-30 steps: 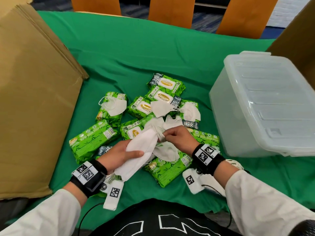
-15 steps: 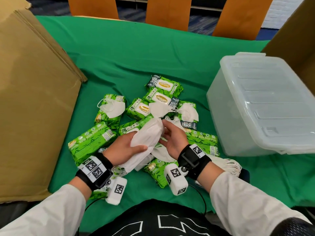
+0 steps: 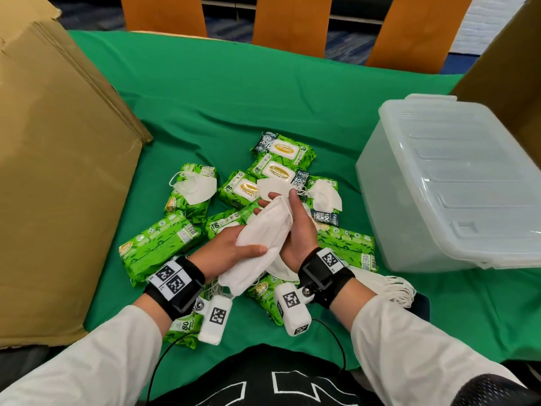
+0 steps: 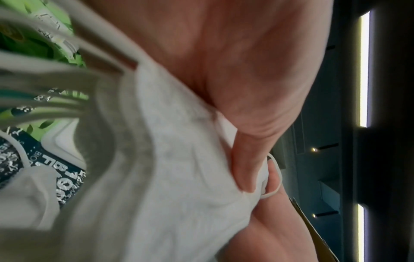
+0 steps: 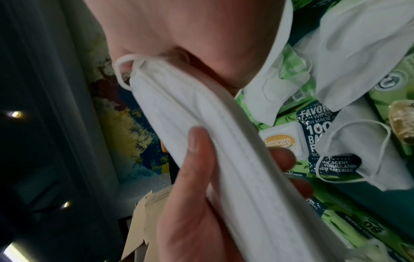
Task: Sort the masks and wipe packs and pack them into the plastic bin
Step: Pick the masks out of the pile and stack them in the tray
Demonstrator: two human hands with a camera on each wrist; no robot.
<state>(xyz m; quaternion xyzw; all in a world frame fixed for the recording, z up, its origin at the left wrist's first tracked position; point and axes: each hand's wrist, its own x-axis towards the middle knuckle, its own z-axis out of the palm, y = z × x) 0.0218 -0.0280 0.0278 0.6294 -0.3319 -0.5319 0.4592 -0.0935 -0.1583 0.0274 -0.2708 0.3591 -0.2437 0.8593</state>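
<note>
Two hands on one stack of masks

Green cloth (image 3: 263, 92) covers the table, and three orange chair backs (image 3: 289, 22) stand behind its far edge. A big cardboard box (image 3: 58, 171) lies at the left. The plastic bin (image 3: 456, 183), its lid on, stands at the right, near another cardboard flap (image 3: 509, 68). Between them lie green wipe packs (image 3: 159, 244) with loose masks (image 3: 196, 187) on top. Above this pile the left hand (image 3: 225, 253) grips the stack of white masks (image 3: 263, 238) with thumb over it; the right hand (image 3: 295, 230), fingers straight, presses its side.
</note>
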